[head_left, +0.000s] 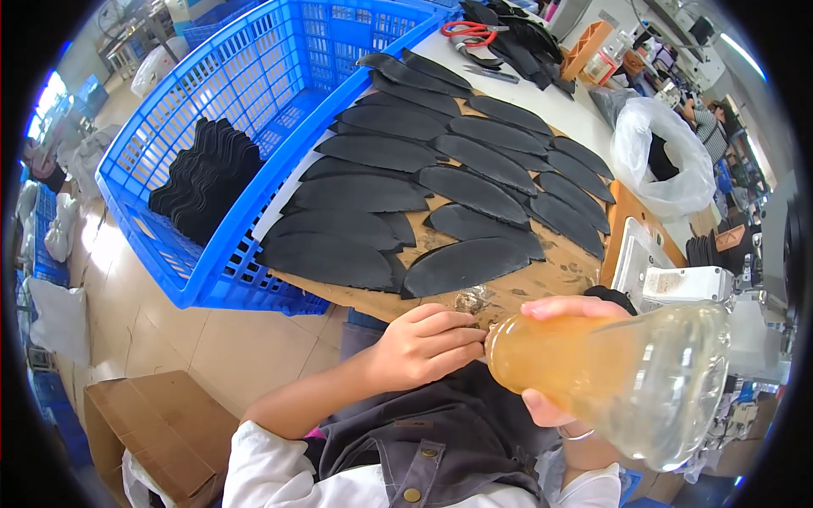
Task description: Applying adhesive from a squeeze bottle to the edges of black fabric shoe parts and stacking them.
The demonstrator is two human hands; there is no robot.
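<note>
My right hand (555, 360) is wrapped around a clear plastic bottle (627, 381) part filled with amber liquid. The bottle lies tipped on its side, its narrow end toward my left hand. My left hand (428, 345) is closed, its fingertips pressed together right at that narrow end; what they pinch is hidden. Just beyond both hands, several black leaf-shaped pieces (466, 265) lie in overlapping rows on a brown cardboard sheet (542, 292). Shiny smears mark the cardboard near my left fingers.
A blue plastic crate (199, 284) at the left holds a stack of wavy black pieces (207, 178). Red-handled cutters (470, 34) lie at the far table edge. A white plastic bag (656, 157) and a white machine (677, 284) stand at right. A cardboard box (165, 432) sits lower left.
</note>
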